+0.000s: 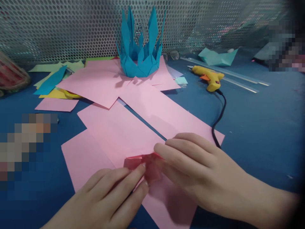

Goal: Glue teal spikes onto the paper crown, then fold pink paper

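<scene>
A small piece of folded pink paper (152,170) is held up between both hands over larger pink sheets (121,127). My left hand (109,194) pinches its near left side with closed fingers. From the right, my right hand (200,168) grips the paper's upper edge, its fingers closed and partly hiding the fold. Behind them, a blue folded-paper crown (140,63) with tall points stands upright on the pink sheets. Its base rests apart from both hands.
A yellow glue gun (208,76) lies at right, its black cord (222,111) running toward my right hand. Clear glue sticks (240,86) and a mint paper boat (218,57) lie beyond. Coloured paper scraps (51,81) lie at left. A perforated metal panel (71,28) closes the back.
</scene>
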{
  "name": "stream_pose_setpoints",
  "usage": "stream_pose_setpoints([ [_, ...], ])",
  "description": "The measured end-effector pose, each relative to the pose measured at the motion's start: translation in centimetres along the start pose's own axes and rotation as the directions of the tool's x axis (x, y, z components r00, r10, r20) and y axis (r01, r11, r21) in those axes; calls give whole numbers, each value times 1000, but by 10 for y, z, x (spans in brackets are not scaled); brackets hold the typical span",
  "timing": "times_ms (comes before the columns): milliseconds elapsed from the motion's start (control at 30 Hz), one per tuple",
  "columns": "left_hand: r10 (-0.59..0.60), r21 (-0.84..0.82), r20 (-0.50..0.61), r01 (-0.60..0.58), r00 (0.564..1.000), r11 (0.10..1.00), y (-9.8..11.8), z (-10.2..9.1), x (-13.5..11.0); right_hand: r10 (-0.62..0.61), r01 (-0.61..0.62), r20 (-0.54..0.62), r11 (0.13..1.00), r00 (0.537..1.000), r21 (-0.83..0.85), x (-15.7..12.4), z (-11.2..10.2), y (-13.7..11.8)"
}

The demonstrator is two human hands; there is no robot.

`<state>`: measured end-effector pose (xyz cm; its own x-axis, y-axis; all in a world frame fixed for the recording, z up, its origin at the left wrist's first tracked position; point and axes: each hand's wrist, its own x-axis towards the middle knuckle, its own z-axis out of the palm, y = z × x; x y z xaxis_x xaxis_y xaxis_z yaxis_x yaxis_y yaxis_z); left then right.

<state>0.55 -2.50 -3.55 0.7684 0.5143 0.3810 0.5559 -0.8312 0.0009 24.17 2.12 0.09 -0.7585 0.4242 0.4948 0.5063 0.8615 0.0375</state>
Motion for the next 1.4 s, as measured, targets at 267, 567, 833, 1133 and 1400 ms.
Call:
stream_pose_setpoints([
  [267,2,0,7,-2,1000,1000,-1,2,-1,8,-7,22,999,1000,-43,-1,-3,1],
  [567,1,3,18,-1,1000,1000,0,2,-1,83,-79,40,993,996,-84,-5,-4,-12],
  [833,-4,4,23,4,1000,1000,1,2,-1,109,-103,90,993,990,-60,-4,-1,-15],
  [1133,-17,14,-14,17,1000,1000,1,2,3,119,-119,95,993,988,-2,-6,-3,-12],
  [1400,-70,5,-12,70,997,998,7,-5,4,124,-129,139,991,982,28,-3,-3,-7],
])
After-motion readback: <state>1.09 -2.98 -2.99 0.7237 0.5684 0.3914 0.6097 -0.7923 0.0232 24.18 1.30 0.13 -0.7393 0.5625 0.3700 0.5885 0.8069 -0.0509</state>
